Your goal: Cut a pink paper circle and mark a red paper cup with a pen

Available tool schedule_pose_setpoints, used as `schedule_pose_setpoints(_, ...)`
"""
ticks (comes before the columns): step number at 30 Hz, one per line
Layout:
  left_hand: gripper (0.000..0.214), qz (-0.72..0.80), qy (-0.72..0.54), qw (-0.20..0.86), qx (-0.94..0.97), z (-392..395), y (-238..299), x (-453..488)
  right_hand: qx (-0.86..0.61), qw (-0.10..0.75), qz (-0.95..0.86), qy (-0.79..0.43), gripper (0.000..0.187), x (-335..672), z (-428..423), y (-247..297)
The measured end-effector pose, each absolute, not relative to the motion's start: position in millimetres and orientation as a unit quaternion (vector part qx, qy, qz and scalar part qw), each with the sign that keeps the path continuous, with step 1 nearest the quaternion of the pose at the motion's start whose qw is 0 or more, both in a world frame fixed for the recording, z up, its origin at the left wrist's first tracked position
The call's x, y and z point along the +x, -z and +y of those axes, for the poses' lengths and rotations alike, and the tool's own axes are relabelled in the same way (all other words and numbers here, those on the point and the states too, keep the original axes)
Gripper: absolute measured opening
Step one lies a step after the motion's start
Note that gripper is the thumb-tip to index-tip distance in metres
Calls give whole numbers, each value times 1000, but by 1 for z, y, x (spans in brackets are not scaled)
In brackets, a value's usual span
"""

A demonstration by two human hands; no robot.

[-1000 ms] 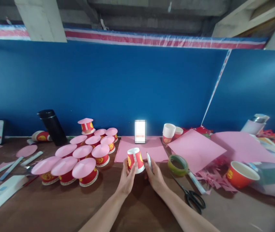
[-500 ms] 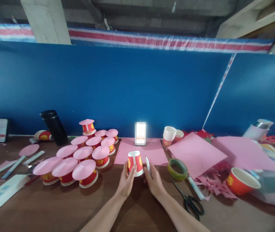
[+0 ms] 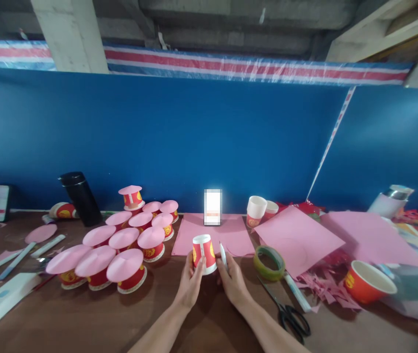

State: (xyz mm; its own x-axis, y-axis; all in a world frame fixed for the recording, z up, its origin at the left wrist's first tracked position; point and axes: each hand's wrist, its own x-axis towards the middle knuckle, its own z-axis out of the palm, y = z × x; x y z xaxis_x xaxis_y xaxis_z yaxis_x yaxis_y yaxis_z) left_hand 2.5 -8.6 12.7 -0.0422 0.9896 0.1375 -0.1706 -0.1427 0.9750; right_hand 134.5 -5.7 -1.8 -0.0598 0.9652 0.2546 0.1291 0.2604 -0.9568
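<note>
By edge of pink paper point(image 3: 188, 235), left hand point(image 3: 190, 285) around cup point(image 3: 204, 250), right hand point(image 3: 234, 282) around pen point(image 3: 222, 253)

Bare L hand point(image 3: 190, 283) & R hand point(image 3: 234, 283), w/ forearms point(image 3: 164, 324) bare well past wrists point(image 3: 184, 302)

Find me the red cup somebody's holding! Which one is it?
It's the hatless cup in the left hand. The pink-hatted cups to its left and the white-topped cup behind, to its right, aren't in any hand.
</note>
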Motion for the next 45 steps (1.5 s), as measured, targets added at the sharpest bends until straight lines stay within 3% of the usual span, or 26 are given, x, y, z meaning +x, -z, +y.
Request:
schedule_pose_setpoints(18,42,424,-601,482,476,-2,-4,0,-443,518,-638,-357,26,137,-13,-7)
schedule_pose_setpoints(25,45,428,-603,478,475,-7,-5,5,-440,549,-604,-373,37,139,-13,-2)
schedule_pose_setpoints(35,43,412,-587,576,391,-2,-9,1,-491,606,-569,-260,31,146,-8,-2)
schedule_pose_setpoints(39,39,381,-585,622,356,3,-12,-1,-493,596,-579,-257,22,149,-5,-1)
schedule_pose_setpoints(45,33,331,-631,652,258,7,-7,-10,-476,591,-595,-266,28,147,-7,-2)
